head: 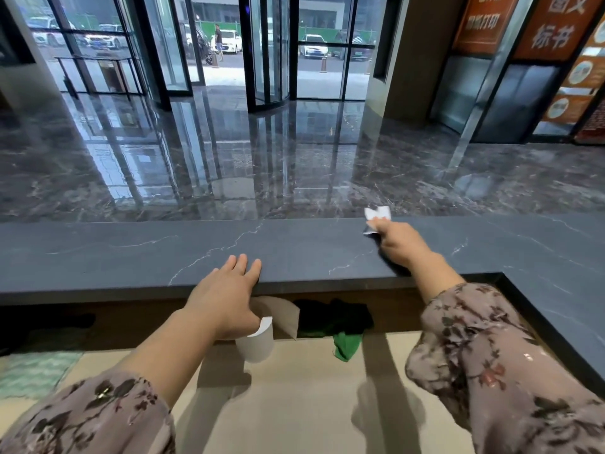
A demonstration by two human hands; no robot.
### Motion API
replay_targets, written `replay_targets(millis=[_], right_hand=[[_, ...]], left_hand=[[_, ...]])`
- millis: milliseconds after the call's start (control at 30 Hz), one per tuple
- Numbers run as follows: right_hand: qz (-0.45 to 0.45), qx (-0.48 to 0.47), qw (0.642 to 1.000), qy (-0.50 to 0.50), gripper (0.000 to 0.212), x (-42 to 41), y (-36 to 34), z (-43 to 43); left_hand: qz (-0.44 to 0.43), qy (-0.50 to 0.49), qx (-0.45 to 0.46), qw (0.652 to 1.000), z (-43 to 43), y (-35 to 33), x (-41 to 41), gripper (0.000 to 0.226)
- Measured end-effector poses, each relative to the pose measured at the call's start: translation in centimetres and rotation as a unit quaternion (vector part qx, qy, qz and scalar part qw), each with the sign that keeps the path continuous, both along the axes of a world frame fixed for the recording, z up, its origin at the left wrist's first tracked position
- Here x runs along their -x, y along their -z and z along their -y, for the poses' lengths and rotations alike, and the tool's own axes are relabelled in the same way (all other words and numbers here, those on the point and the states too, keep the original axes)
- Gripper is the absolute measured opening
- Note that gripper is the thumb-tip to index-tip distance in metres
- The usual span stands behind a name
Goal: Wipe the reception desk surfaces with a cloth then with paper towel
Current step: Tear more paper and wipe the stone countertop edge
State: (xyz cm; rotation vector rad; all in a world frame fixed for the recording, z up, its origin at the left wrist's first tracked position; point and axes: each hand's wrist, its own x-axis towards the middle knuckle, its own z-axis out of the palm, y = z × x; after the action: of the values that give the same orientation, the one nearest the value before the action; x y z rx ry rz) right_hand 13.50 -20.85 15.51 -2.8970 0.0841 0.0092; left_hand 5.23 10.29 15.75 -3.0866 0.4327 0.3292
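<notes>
paper-towel pass on the raised stone tabletop [131,253], working the far edge.
right hand [397,239] out at right, fingers curled and pinching a crumpled white paper towel [376,215] down on the far lip. left hand [226,290] spread flat, fingers straight on the near edge, bracing. green cloth [347,345] lies set aside on the lower tabletop [294,404] under the ledge, beside what looks like a white paper roll [257,344]; judged: cloth stage done, drying stage under way. to do it well: flatten the towel so more of it meets the stone, draw it in overlapping strokes from far edge to near, keep the wad from slipping over the far lip, refold when damp.
</notes>
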Motion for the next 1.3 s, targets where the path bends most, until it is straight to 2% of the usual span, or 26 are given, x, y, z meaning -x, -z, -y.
replay_targets(millis=[167, 367, 500, 633, 733, 900, 967, 1100, 1300], right_hand=[[-0.008, 0.024, 0.993, 0.112, 0.043, 0.5, -0.3, 7.4], [0.018, 0.007, 0.983, 0.183, 0.030, -0.7, -0.6, 5.0], [0.023, -0.040, 0.992, 0.114, 0.027, -2.1, -0.9, -1.9], [0.034, -0.033, 0.999, 0.001, 0.021, -2.1, -0.5, -10.7], [0.032, -0.015, 0.997, -0.072, 0.028, -1.2, 0.2, -15.0], [0.016, -0.005, 0.984, -0.178, 0.020, 2.2, 0.7, -14.5], [0.022, 0.001, 0.982, -0.188, 0.029, 4.1, 0.7, -12.1], [0.031, -0.013, 0.994, -0.099, 0.056, 8.1, 0.7, -4.9], [0.050, -0.019, 0.995, 0.087, 0.057, 11.5, 1.1, 3.2]], left_hand=[[0.001, 0.004, -0.003, 1.000, 0.0, 0.1, -0.2, 0.097], [0.008, 0.006, -0.004, 1.000, 0.0, 0.3, 0.0, 0.097], [0.006, 0.012, 0.001, 1.000, -0.3, 0.2, 0.1, 0.097], [0.002, 0.020, 0.009, 1.000, -0.6, 0.2, 0.1, 0.097], [0.004, 0.022, 0.012, 1.000, -0.6, 0.2, 0.1, 0.097], [-0.004, 0.020, 0.018, 1.000, -0.8, 0.1, 0.1, 0.096], [-0.008, 0.020, 0.023, 0.999, -0.8, 0.0, 0.2, 0.095], [-0.009, 0.012, 0.028, 0.999, -0.7, 0.0, 0.3, 0.096], [-0.003, 0.015, 0.026, 1.000, -0.8, 0.0, 0.7, 0.095]])
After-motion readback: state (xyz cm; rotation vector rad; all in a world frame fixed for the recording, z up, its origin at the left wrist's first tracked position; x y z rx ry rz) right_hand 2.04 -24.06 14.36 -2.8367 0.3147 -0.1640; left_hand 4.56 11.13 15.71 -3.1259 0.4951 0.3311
